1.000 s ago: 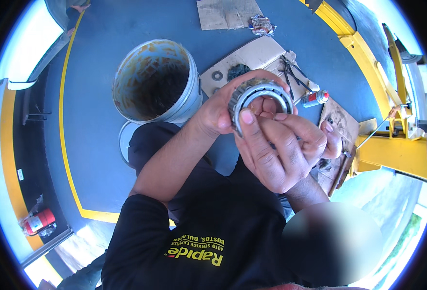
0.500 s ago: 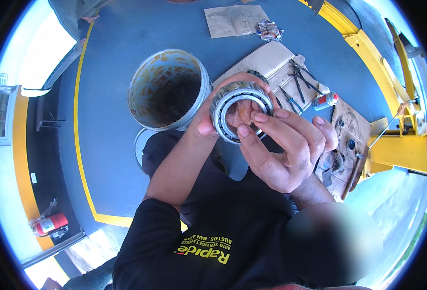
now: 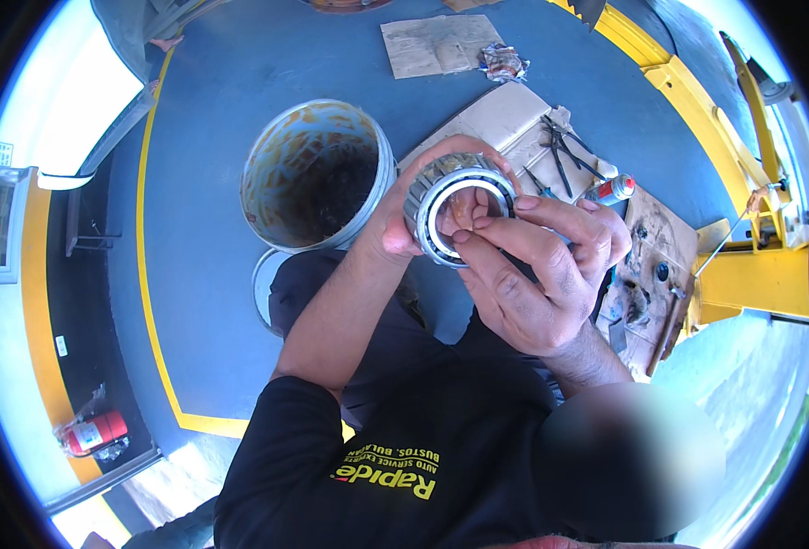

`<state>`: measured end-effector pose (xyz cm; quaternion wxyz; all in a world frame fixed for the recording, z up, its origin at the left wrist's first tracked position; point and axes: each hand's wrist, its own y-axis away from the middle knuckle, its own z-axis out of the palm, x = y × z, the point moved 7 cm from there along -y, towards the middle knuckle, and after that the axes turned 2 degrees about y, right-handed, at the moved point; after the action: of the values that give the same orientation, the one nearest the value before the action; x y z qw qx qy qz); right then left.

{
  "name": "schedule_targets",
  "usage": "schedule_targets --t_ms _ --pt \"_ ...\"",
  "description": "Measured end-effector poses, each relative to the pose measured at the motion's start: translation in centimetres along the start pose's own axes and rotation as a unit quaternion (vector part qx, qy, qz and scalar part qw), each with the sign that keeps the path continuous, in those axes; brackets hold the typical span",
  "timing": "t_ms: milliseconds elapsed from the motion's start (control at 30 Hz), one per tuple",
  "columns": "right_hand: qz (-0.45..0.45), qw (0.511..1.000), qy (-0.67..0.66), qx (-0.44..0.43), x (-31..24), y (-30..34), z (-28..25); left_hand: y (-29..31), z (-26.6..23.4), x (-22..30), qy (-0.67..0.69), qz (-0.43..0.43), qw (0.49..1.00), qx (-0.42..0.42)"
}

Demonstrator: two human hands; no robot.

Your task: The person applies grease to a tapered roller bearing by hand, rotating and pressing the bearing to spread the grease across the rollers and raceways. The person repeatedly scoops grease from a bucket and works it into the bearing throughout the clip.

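A tapered roller bearing (image 3: 423,199), a metal ring with rollers around its side, is held up over my lap with its open bore toward me. My left hand (image 3: 397,224) wraps around it from the left and behind, and some of its fingers show through the bore. On the right, my right hand (image 3: 546,288) has its fingers bent, with thumb and index fingertip brought together at the bore's near edge. Whether a small piece lies between those fingertips I cannot make out.
A dirty, grease-stained bucket (image 3: 385,188) stands left of my hands, a round lid-like thing (image 3: 263,284) beside it. Beyond are cardboard sheets (image 3: 505,114) with pliers (image 3: 562,151) and a spray can (image 3: 613,189). A yellow lift arm (image 3: 752,279) stands at right.
The bearing has tilted, showing more of its roller side. My right hand has shifted slightly left, its thumb and index finger staying at the bore. The left hand keeps its hold.
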<state>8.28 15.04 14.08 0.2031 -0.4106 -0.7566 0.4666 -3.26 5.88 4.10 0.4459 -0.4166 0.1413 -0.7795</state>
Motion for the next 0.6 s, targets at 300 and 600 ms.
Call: schedule_targets --t_ms 300,600 --pt "-0.001 0.999 0.023 -0.029 -0.1 0.0 0.2 -0.1 0.0 0.1 0.027 -0.036 0.998 0.044" --pt "-0.058 0.998 0.018 -0.011 0.3 0.3 1.0 0.0 0.2 0.2 -0.004 -0.051 0.992 0.112"
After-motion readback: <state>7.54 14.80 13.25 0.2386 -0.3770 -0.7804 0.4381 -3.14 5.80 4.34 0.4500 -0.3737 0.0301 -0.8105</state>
